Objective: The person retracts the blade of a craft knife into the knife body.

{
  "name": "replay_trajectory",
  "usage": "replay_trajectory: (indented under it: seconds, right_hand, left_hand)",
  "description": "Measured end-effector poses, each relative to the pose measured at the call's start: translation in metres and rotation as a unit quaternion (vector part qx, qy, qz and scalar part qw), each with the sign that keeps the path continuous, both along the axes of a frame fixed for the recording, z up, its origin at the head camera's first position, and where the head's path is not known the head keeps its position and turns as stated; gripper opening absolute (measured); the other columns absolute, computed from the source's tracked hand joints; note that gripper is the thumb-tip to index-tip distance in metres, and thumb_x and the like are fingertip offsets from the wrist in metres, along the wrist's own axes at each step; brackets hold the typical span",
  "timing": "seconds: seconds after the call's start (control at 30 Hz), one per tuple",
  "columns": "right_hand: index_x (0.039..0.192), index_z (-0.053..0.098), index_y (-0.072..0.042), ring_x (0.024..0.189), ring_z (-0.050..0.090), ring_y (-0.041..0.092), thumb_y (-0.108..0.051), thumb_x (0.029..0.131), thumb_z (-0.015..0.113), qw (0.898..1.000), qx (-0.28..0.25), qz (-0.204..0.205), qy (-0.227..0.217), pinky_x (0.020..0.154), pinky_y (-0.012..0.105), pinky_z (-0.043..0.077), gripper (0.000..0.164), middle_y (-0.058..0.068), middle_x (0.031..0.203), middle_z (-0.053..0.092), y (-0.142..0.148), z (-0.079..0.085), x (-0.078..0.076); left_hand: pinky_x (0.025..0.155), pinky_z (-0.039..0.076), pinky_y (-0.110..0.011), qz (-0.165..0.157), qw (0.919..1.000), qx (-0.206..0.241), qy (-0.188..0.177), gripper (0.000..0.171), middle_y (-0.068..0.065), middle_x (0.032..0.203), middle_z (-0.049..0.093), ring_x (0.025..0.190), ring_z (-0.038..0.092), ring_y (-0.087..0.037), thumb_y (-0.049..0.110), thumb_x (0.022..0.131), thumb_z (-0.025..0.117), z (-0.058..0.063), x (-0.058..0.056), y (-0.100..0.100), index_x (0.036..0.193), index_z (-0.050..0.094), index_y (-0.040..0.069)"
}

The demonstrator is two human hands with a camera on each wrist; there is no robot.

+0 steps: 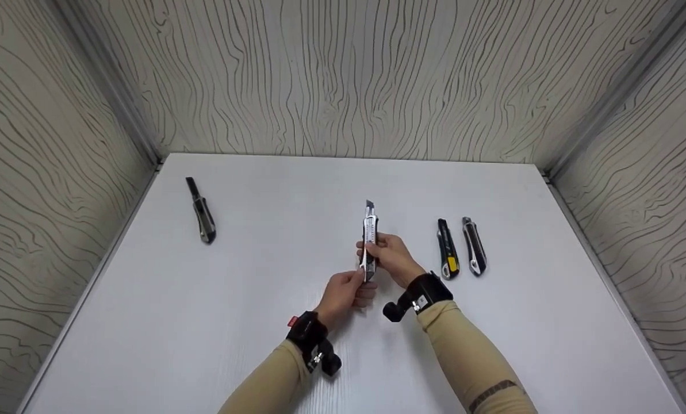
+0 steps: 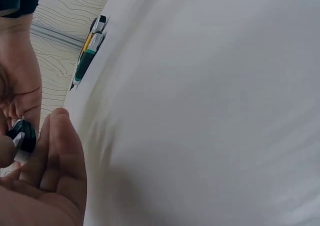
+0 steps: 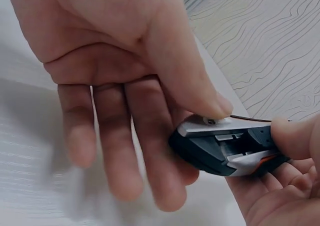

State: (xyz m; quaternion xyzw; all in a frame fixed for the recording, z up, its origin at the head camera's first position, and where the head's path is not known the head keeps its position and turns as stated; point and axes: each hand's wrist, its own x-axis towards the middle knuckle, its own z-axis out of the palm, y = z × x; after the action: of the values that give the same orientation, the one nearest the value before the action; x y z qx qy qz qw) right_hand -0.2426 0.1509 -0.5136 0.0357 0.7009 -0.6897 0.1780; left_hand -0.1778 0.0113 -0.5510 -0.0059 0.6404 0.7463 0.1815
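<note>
A silver and black utility knife (image 1: 370,230) is held between both hands above the white table, blade end pointing away. My right hand (image 1: 394,257) grips its handle around the middle, thumb lying on top. At the butt end, my left hand (image 1: 343,293) pinches the knife with thumb and index finger. In the right wrist view, the left thumb (image 3: 200,81) presses near the dark butt of the knife (image 3: 200,151), while the left hand's other fingers hang extended. The left wrist view shows only the knife's end (image 2: 25,136) between the fingers.
On the white table (image 1: 262,230), another utility knife (image 1: 204,215) lies at the far left. To the right, a black and yellow utility knife (image 1: 447,250) lies beside a dark one with silver trim (image 1: 475,247). Wood-patterned panels (image 1: 343,80) enclose the back and sides.
</note>
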Motion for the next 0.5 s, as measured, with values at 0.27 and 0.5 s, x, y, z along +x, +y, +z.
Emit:
replay_trajectory:
  seconds: [0.27,0.5]
  right_hand:
    - [0.135,0.046,0.010,0.094,0.066,0.013,-0.009,0.101,0.050,1.000,-0.016,0.005,0.004,0.085,0.026,0.054,0.040,0.018,0.119,0.066,0.0038,-0.0044,0.0012]
    - [0.129,0.052,0.010,0.091,0.067,0.013,-0.023,0.102,0.050,1.000,-0.019,0.002,-0.011,0.080,0.025,0.055,0.043,0.008,0.103,0.071,0.0024,-0.0056,0.0048]
  left_hand:
    - [0.077,0.059,-0.032,0.006,0.9996,-0.016,0.023,0.038,-0.020,0.105,0.072,0.084,0.070,-0.015,0.020,0.104,0.043,-0.0002,0.0042,0.0012,0.117,0.059,-0.012]
    - [0.082,0.059,-0.038,0.016,0.9995,-0.010,0.024,0.037,-0.021,0.105,0.072,0.084,0.070,-0.016,0.019,0.104,0.045,0.0039,0.0014,0.0011,0.118,0.059,-0.011]
